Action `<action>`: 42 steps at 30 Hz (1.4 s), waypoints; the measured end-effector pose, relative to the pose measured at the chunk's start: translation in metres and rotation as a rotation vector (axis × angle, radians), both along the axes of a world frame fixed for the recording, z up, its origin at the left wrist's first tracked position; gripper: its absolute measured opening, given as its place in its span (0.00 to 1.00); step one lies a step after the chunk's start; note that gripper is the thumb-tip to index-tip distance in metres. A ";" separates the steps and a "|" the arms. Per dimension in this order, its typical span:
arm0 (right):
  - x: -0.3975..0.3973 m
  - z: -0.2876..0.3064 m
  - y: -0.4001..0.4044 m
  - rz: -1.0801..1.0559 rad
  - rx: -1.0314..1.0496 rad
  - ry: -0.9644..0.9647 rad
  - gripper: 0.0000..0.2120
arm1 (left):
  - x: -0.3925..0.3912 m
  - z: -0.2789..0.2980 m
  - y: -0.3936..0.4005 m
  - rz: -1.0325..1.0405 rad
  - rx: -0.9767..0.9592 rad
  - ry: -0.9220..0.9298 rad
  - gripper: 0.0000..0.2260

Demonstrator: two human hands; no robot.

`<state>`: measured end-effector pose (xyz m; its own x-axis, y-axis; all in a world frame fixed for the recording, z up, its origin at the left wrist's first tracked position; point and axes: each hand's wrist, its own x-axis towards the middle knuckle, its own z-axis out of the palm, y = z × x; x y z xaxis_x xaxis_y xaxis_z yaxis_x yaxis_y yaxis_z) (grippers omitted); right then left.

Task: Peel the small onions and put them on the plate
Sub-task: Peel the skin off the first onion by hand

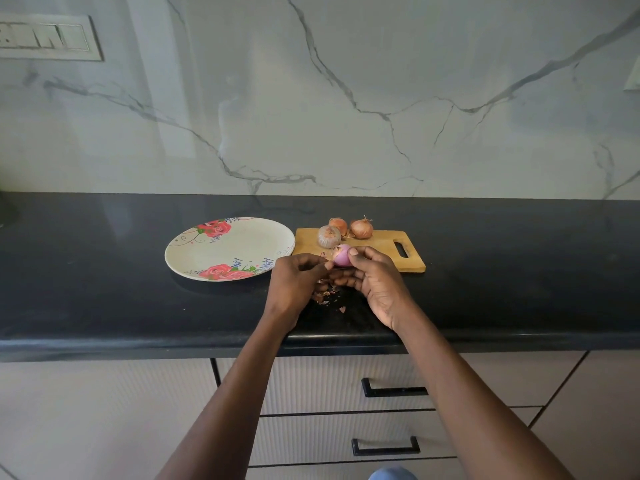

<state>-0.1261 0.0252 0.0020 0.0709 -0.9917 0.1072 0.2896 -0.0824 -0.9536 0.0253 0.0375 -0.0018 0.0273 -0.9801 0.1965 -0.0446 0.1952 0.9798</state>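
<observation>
My right hand (375,284) grips a small onion (341,255) whose purple flesh shows where the skin is off. My left hand (298,282) pinches at the onion's left side, where a bit of brown skin still clings. Both hands hover just in front of the wooden cutting board (381,247). Three unpeeled brown onions (346,230) sit at the board's far edge. To the left lies a cream plate (228,249) with red roses, nothing on it.
Loose brown skin scraps (327,296) lie on the black counter (104,271) below my hands. The board's handle slot (401,249) points right. A marble wall stands behind, and drawers with black handles (391,389) sit below the counter's front edge.
</observation>
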 end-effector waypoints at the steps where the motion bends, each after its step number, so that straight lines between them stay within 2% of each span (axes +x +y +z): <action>1: 0.000 0.000 0.000 0.001 0.001 0.000 0.08 | 0.000 0.001 0.001 0.004 -0.004 0.000 0.05; 9: 0.000 0.000 0.003 0.008 -0.004 0.011 0.15 | 0.002 0.000 -0.002 0.214 0.052 0.029 0.05; 12: 0.000 0.000 0.003 0.014 -0.013 0.022 0.16 | 0.002 -0.001 -0.003 0.229 0.015 -0.031 0.17; 15: -0.001 -0.002 0.002 0.006 -0.021 0.020 0.13 | 0.000 0.001 0.000 0.203 -0.044 -0.036 0.09; 19: -0.001 -0.004 0.000 0.003 -0.063 0.057 0.07 | -0.003 0.007 0.008 0.112 -0.040 0.071 0.07; 26: -0.002 -0.006 0.000 -0.028 -0.106 0.078 0.13 | -0.003 0.013 0.012 0.050 0.031 0.083 0.04; 30: -0.002 -0.007 0.000 -0.041 -0.144 0.129 0.13 | -0.001 0.013 0.011 0.048 0.065 0.131 0.04; 36: -0.002 -0.004 0.003 -0.034 -0.138 0.077 0.14 | -0.001 0.012 0.009 0.010 0.080 0.207 0.05; 42: -0.002 -0.001 0.005 0.012 -0.085 -0.017 0.10 | 0.003 0.011 0.002 -0.019 0.161 0.308 0.07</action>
